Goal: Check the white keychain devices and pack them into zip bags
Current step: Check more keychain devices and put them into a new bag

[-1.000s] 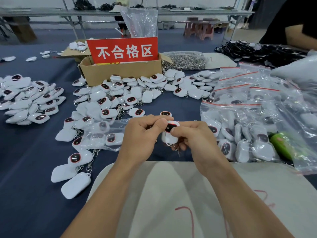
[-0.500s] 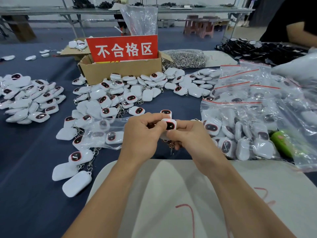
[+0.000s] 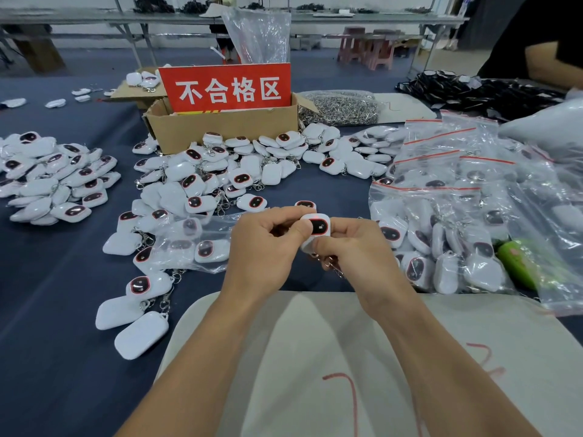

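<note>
Both hands hold one white keychain device [image 3: 318,227] above the blue table, its dark screen facing me with a small lit mark. My left hand [image 3: 265,247] pinches its left side with the thumb. My right hand [image 3: 356,247] grips its right side, and the metal clasp [image 3: 331,263] dangles below. A part-filled zip bag [image 3: 192,244] lies flat just left of my left hand. Loose devices [image 3: 220,175] are heaped behind it.
A cardboard box [image 3: 220,127] with a red sign stands at the back centre. Filled zip bags [image 3: 441,231] pile up on the right beside a green object [image 3: 517,263]. Another heap of devices [image 3: 56,181] lies far left. A white sheet [image 3: 315,357] covers the near edge.
The device's screen has turned more squarely toward me and now shows a lit mark. Both hands have stayed in nearly the same place.
</note>
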The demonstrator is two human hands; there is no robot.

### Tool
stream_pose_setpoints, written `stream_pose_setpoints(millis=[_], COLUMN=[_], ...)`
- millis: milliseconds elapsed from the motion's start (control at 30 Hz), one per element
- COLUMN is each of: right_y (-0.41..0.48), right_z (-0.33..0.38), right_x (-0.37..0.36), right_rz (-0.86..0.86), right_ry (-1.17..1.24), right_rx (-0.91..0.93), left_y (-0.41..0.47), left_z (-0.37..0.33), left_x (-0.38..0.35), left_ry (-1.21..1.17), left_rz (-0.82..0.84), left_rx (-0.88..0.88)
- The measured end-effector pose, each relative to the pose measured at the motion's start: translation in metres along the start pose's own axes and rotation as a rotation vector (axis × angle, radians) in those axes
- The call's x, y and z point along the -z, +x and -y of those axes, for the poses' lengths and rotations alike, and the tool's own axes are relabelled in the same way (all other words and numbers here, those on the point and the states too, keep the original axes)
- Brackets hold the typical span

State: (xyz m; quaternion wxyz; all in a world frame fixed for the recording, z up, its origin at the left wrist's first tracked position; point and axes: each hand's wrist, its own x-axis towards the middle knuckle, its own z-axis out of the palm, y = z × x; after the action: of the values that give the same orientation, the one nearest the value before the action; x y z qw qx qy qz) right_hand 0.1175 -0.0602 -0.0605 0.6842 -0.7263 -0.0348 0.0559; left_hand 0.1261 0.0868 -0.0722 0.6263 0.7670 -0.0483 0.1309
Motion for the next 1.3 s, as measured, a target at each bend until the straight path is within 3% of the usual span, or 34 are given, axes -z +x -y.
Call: stream_pose_setpoints(millis=[167, 300, 400, 500, 667, 767, 967, 1133, 1300], right_y=[-0.001, 0.002, 0.004, 0.004, 0.003, 0.002, 0.005, 0.005, 0.000], right_z=[-0.001, 0.000, 0.001, 0.000, 0.001, 0.002, 0.001, 0.007, 0.011], right_x=[-0.001, 0.003, 0.008, 0.006, 0.007, 0.009, 0.012, 0.016, 0.009], right_rz=[-0.010, -0.222, -0.338, -0.334, -0.321, -0.312, -0.269, -0.221, -0.107], right_ry=[-0.021, -0.034, -0.063, -0.068, -0.058, -0.071, 0.075, 0.168, 0.108], right_rx=[0.022, 0.121, 0.238, 0.299, 0.297, 0.279, 0.038, -0.007, 0.023], left_y=[0.000, 0.000, -0.005, -0.009, -0.010, -0.013, -0.015, -0.016, -0.013], left_z=[0.001, 0.000, 0.003, 0.004, 0.002, -0.001, -0.003, -0.005, -0.003], left_x=[0.000, 0.001, -0.001, -0.004, -0.003, -0.003, -0.006, -0.006, -0.003], left_ry=[0.002, -0.034, 0.140, 0.276, 0.300, 0.346, 0.530, 0.459, 0.329], left_rz=[-0.014, -0.015, -0.080, -0.138, -0.160, -0.164, -0.085, -0.038, -0.213], left_rx=[-0.002, 0.018, 0.011, 0.001, -0.030, -0.132, -0.490, -0.325, -0.188])
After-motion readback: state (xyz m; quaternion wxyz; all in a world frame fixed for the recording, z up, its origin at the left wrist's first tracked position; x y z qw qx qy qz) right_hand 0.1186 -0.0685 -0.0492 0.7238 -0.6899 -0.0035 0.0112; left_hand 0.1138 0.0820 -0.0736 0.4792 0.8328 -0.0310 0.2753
